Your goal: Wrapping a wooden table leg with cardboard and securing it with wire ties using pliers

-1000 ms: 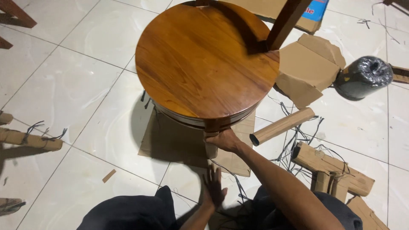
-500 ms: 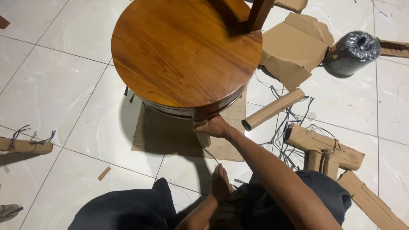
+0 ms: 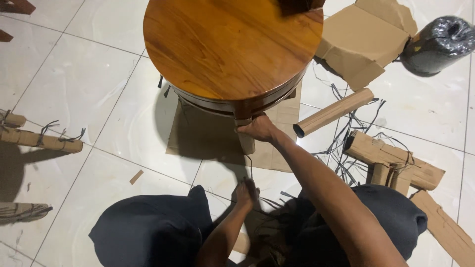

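A round, glossy brown wooden table (image 3: 227,44) stands on a flat cardboard sheet (image 3: 198,143) on the white tiled floor. My right hand (image 3: 257,127) reaches forward and grips the top of the table's near leg (image 3: 246,143), which is wrapped in cardboard. My left hand (image 3: 246,192) is low between my knees, its fingers pinched on a thin black string (image 3: 250,168) that runs up to that leg. My legs in dark trousers fill the bottom of the view.
A cardboard tube (image 3: 332,112) lies right of the leg among loose black strings (image 3: 346,148). Cardboard-wrapped pieces (image 3: 391,160) lie to the right, others (image 3: 42,141) to the left. An opened cardboard box (image 3: 363,39) and a black wrapped roll (image 3: 438,42) lie at top right.
My left hand rose off the floor, closed on the black string and drew it back towards me. My right hand stayed on the leg. The view shifted slightly.
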